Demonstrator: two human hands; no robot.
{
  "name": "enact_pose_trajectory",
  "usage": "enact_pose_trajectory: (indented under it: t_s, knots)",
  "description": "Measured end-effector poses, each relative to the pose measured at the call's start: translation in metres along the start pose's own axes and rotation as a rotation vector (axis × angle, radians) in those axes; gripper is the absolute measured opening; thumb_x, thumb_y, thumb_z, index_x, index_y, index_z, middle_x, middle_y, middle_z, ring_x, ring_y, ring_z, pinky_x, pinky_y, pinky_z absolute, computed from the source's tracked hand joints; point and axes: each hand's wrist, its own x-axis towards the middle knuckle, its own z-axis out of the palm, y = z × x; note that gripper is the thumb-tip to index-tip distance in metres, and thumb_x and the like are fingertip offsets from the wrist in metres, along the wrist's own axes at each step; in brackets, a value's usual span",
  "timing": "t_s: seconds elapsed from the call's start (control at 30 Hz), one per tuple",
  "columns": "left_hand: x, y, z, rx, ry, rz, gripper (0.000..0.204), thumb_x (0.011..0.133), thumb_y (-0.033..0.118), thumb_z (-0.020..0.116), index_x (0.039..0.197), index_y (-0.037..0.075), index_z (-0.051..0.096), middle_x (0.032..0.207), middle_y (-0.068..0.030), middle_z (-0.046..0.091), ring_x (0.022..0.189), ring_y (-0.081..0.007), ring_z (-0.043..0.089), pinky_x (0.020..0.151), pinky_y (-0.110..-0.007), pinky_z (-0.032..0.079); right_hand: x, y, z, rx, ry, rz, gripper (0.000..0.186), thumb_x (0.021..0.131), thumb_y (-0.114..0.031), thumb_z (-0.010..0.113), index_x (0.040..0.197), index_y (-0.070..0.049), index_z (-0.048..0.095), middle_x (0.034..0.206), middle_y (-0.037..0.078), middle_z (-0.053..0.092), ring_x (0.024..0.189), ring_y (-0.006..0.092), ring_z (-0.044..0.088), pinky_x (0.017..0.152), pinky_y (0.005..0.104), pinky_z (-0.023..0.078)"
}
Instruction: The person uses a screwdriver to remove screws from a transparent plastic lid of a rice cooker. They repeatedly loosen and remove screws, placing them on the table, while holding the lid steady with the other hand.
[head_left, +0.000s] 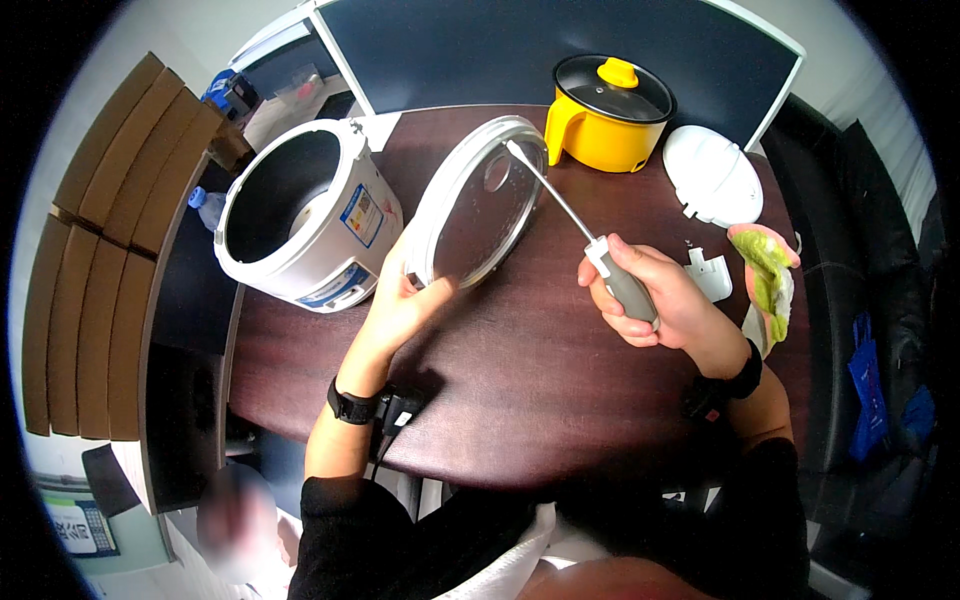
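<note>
My left hand [412, 300] grips the lower rim of a round white lid [432, 215], which is tilted up above the table with its metal-lined inner side facing right. In my right hand [655, 295] is a screwdriver [622, 285] with a grey and white handle. Its shaft points up and left, and the tip meets or nearly meets the lid's upper right rim; I cannot tell which. Left of the lid, a white rice cooker body [345, 225] leans on the table, its dark inside showing.
A yellow pot [600, 140] with a glass lid stands at the back of the dark wooden table [480, 400]. To the right lie a white cover [712, 175], a small white plastic piece [710, 275] and a green and pink cloth [768, 270]. Cardboard boxes [95, 250] are stacked at left.
</note>
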Motion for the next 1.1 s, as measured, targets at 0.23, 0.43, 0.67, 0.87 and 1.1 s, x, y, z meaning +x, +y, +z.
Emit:
enact_pose_trajectory:
  t_s: [0.23, 0.43, 0.67, 0.87, 1.1]
  knots:
    - [0.0, 0.006, 0.009, 0.019, 0.113, 0.048, 0.026, 0.073, -0.002, 0.059, 0.098, 0.003, 0.053, 0.07, 0.0068, 0.044, 0.062, -0.0013, 0.038, 0.055, -0.019, 0.031, 0.0, 0.003, 0.002, 0.012, -0.032, 0.01, 0.046, 0.1, -0.038, 0.024, 0.098, 0.001, 0.049, 0.063, 0.005, 0.048, 0.036, 0.0076, 0.04, 0.028, 0.0199, 0.033]
    - [-0.004, -0.003, 0.002, 0.075, 0.094, 0.019, 0.021, 0.073, -0.002, 0.058, 0.06, 0.007, 0.044, 0.055, 0.0082, 0.039, 0.051, -0.0013, 0.035, 0.046, -0.021, 0.028, -0.004, 0.006, 0.011, 0.184, -0.064, 0.083, 0.047, 0.099, -0.042, 0.027, 0.098, 0.0, 0.05, 0.063, 0.004, 0.046, 0.036, 0.007, 0.037, 0.029, 0.02, 0.03]
    - [-0.004, -0.002, 0.002, 0.107, 0.064, 0.014, 0.026, 0.073, -0.001, 0.058, 0.056, 0.008, 0.041, 0.053, 0.0083, 0.039, 0.049, -0.001, 0.034, 0.045, -0.021, 0.027, 0.0, 0.006, 0.006, -0.073, 0.009, 0.007, 0.044, 0.099, -0.04, 0.031, 0.098, 0.0, 0.05, 0.061, 0.001, 0.044, 0.038, 0.0042, 0.035, 0.031, 0.0188, 0.028]
    - [-0.004, 0.001, 0.002, 0.15, 0.066, 0.003, 0.021, 0.073, -0.001, 0.058, 0.06, 0.007, 0.043, 0.054, 0.008, 0.04, 0.05, -0.0011, 0.035, 0.046, -0.021, 0.028, 0.003, -0.001, 0.003, -0.563, 0.179, -0.118, 0.042, 0.099, -0.037, 0.031, 0.098, 0.001, 0.05, 0.061, 0.001, 0.046, 0.038, 0.002, 0.037, 0.031, 0.0164, 0.029]
    - [-0.001, 0.0, 0.0, 0.084, 0.036, 0.029, 0.011, 0.075, 0.001, 0.06, 0.069, 0.004, 0.051, 0.059, 0.0079, 0.044, 0.053, -0.0014, 0.038, 0.048, -0.02, 0.031, -0.002, 0.001, 0.006, 0.051, -0.028, 0.07, 0.049, 0.098, -0.043, 0.027, 0.098, 0.0, 0.05, 0.058, 0.003, 0.046, 0.035, 0.0077, 0.038, 0.029, 0.0204, 0.029]
